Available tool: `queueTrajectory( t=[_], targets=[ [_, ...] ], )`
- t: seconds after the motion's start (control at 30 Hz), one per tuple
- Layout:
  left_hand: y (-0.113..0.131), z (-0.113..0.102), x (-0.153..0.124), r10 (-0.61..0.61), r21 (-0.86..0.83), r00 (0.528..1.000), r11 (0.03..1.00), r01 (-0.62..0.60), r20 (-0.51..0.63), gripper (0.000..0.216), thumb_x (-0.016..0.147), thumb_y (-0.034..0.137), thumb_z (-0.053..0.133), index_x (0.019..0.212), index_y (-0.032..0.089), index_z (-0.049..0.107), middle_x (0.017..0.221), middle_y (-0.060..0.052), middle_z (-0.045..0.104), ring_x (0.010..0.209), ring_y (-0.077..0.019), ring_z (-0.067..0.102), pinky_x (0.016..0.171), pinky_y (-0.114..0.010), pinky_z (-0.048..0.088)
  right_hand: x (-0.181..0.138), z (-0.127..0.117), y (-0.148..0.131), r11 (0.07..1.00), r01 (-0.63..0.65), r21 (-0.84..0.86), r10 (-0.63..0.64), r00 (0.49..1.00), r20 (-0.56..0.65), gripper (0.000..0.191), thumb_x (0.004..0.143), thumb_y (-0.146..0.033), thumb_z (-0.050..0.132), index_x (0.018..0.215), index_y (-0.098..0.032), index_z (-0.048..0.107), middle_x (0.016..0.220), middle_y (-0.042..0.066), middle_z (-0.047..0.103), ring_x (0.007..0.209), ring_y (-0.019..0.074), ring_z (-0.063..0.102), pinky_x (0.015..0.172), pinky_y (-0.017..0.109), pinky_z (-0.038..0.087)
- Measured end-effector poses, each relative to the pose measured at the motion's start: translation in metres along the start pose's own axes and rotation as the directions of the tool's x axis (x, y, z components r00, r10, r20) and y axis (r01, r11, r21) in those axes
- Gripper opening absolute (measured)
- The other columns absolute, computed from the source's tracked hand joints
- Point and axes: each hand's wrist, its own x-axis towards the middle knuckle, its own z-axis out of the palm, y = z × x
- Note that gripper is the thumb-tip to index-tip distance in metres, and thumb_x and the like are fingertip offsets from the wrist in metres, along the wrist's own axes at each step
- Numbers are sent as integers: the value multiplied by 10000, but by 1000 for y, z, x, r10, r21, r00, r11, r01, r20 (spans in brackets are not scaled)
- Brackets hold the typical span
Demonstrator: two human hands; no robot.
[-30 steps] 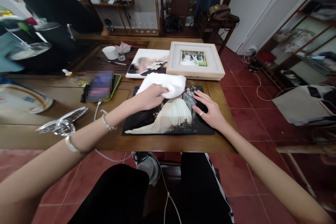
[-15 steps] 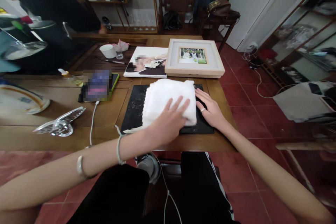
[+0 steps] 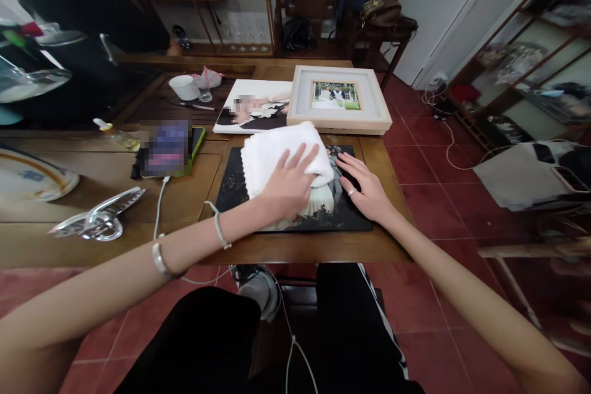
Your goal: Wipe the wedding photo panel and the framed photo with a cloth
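A dark photo panel (image 3: pixel 337 217) showing a couple lies flat near the front edge of the wooden table (image 3: pixel 194 188). A folded white towel (image 3: pixel 272 151) rests on its upper middle. My left hand (image 3: pixel 289 188) presses flat on the towel, fingers spread. My right hand (image 3: pixel 367 191) lies flat on the panel's right side, fingers apart, a ring on one finger. Both wrists come in from the bottom of the view.
Behind the panel sit a white framed photo (image 3: pixel 339 101) and a frameless print (image 3: pixel 252 114). A phone (image 3: pixel 168 148) on a cable, a clear dish (image 3: pixel 99 221), a plate (image 3: pixel 32 175), a small bottle (image 3: pixel 115 134) and a white cup (image 3: pixel 183 87) lie to the left. Red tiled floor (image 3: pixel 438 197) is on the right.
The towel went from bunched at the panel's top, to spread across its middle, then back up toward the top. My left hand moved with it. My right hand stayed put.
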Motion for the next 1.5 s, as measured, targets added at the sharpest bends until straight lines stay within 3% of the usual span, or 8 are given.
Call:
queueTrajectory(
  t=[0.13,0.43,0.6,0.87,1.0,1.23,1.33,1.5],
  targets=[
    [1,0,-1,104,35,994,994,-106,44,349,855,103,496,1143,114,691,1570,-154,270,1445,-393,206,1131,-590,259,0,-1,0,1000,-17,-1,17,1000,13,405,934,-358,481,1317,-276,584,1425,59,531,1370,271,409,1144,552,312],
    [69,-17,-93,361,3,930,932,-362,68,173,794,214,656,921,195,772,1572,-99,284,1414,-435,268,1128,-588,279,-2,-1,2,1000,14,15,-14,1000,25,418,943,-405,464,1323,-273,576,1435,64,519,1380,261,393,1146,530,310],
    [27,-24,-60,366,-92,919,930,-355,147,303,783,141,593,1040,211,736,1568,-61,297,1437,-291,291,1158,-432,289,-1,0,4,1000,16,-3,-16,1000,19,413,932,-369,469,1318,-273,578,1426,63,529,1372,260,407,1139,544,317],
    [-53,0,13,222,-29,974,975,-221,43,388,848,92,441,1156,131,674,1580,-109,240,1469,-278,193,1166,-513,230,0,0,-1,1000,-15,-17,15,1000,1,394,936,-348,481,1302,-256,595,1414,70,540,1363,249,421,1148,523,321],
    [-30,-2,-2,226,-3,972,974,-226,67,376,815,72,488,1123,125,698,1568,-120,280,1453,-324,228,1153,-527,258,0,0,-1,1000,-15,-23,15,1000,4,398,936,-355,480,1301,-247,596,1409,78,545,1361,256,423,1147,526,318],
    [52,-16,-79,383,-77,923,922,-380,35,221,774,168,629,946,188,766,1568,-105,290,1434,-385,253,1154,-550,269,-1,-2,3,999,20,25,-21,999,27,421,924,-390,497,1323,-277,577,1435,67,519,1377,266,397,1136,531,322],
    [48,-19,-81,379,-102,923,923,-372,63,246,773,156,606,960,192,761,1557,-93,322,1432,-342,285,1162,-504,285,-1,-2,3,1000,25,18,-25,999,21,418,925,-380,497,1314,-253,587,1424,83,530,1374,267,404,1138,519,322],
    [-9,-13,-41,215,-44,972,976,-212,95,342,806,114,516,1075,161,722,1569,-107,283,1453,-321,232,1157,-520,273,0,0,1,999,8,-46,-8,1000,-6,399,926,-329,491,1285,-196,605,1394,122,553,1349,260,440,1137,518,332]
  ],
)
